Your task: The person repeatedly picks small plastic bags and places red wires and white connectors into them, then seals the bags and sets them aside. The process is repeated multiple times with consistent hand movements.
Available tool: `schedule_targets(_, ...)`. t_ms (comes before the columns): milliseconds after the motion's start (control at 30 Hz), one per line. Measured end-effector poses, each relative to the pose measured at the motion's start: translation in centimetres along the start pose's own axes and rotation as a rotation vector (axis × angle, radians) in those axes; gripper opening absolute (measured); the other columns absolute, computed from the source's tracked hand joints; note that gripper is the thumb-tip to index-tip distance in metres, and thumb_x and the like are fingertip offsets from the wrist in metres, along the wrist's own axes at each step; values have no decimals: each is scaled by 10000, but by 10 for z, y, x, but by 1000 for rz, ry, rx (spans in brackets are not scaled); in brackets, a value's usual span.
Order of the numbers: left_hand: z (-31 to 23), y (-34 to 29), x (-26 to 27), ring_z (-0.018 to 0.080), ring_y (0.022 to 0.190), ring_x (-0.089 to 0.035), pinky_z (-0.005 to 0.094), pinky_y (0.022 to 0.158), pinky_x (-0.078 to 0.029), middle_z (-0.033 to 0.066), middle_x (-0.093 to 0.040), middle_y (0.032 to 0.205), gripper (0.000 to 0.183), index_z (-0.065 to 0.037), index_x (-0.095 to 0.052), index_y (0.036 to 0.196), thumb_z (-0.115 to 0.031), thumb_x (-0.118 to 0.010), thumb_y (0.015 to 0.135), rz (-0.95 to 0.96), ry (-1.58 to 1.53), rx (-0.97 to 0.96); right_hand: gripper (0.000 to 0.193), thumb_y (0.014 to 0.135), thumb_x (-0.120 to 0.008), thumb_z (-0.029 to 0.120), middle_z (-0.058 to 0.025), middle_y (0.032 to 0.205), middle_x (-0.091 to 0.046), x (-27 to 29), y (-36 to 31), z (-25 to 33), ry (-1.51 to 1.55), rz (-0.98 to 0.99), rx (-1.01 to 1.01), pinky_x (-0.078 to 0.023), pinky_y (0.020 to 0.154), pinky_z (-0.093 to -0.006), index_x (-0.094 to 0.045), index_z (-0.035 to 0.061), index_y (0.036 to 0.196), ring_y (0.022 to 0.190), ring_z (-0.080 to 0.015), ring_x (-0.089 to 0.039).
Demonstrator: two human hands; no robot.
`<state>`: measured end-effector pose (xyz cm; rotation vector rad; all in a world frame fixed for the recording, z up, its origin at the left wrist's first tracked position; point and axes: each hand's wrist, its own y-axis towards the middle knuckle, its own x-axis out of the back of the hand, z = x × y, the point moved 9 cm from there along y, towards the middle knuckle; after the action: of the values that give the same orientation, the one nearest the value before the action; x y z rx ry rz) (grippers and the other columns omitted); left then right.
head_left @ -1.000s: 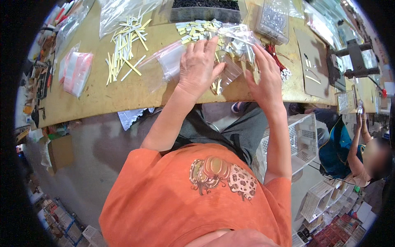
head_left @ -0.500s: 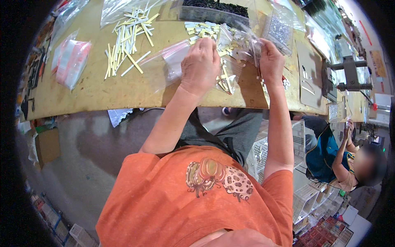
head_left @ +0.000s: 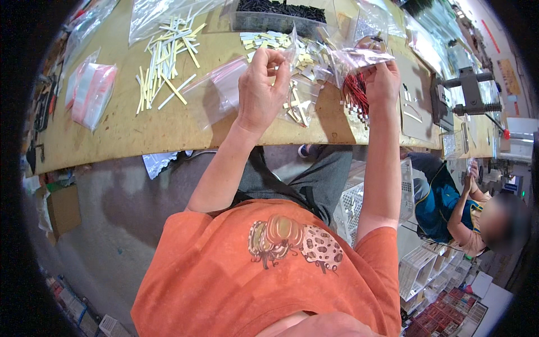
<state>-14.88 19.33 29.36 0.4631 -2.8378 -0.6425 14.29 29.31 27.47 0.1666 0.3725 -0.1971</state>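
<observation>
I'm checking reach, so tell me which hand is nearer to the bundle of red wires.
Right. The right hand is close by the right side of the red wires; the left hand is well off to their left.

A cardboard box (head_left: 63, 210) stands on the grey floor (head_left: 112, 247) at the left; crumpled pale plastic (head_left: 159, 164) lies below the table edge. At the right, a seated co-worker (head_left: 437, 205) wears a teal garment. White openwork crates (head_left: 416, 273) occupy the lower right, near red trays (head_left: 441, 315). A dark metal fixture (head_left: 471, 92) stands at the table's right end; a white basket (head_left: 110, 326) appears lower left.
</observation>
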Motion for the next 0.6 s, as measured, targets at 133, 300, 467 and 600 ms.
schedule_targets(133,-25,-7,-9,286,892,-718,385,781,-593,117,-727,1049,149,-41,-571,991,-31,-691,903,-6,18,-143,187,1017,-560,-15,-243,1131,-712,-35,-41,2,91,102,-12,-622,918,-456,-594,-59,1195,1033,-337,-735)
schedule_targets(300,-66,-29,-43,303,1069,-640,414,935,-517,85,-696,1114,194,-66,-629,967,-22,-739,814,41,190,-460,322,1081,-508,186,-145,1264,-680,-81,-115,-15,281,125,-175,-530,1020,-408,-579,-6,1329,1162,-250,-657)
schedule_targets(467,-71,-46,-57,326,1088,-654,422,932,-525,108,-713,1141,180,-52,-684,982,-17,-751,819,219,114,-469,443,1096,-465,281,-135,1413,-587,-74,-161,-11,725,197,-301,-425,1137,-401,-493,13,1447,1296,-247,-567)
schedule_targets(600,-73,-52,-70,329,1109,-666,408,980,-528,130,-718,1172,152,-38,-728,1005,-73,-734,857,504,1,-425,260,1029,-617,123,-62,1166,-708,-3,-150,-27,388,-52,-226,-579,765,-302,-624,106,1288,985,-153,-690)
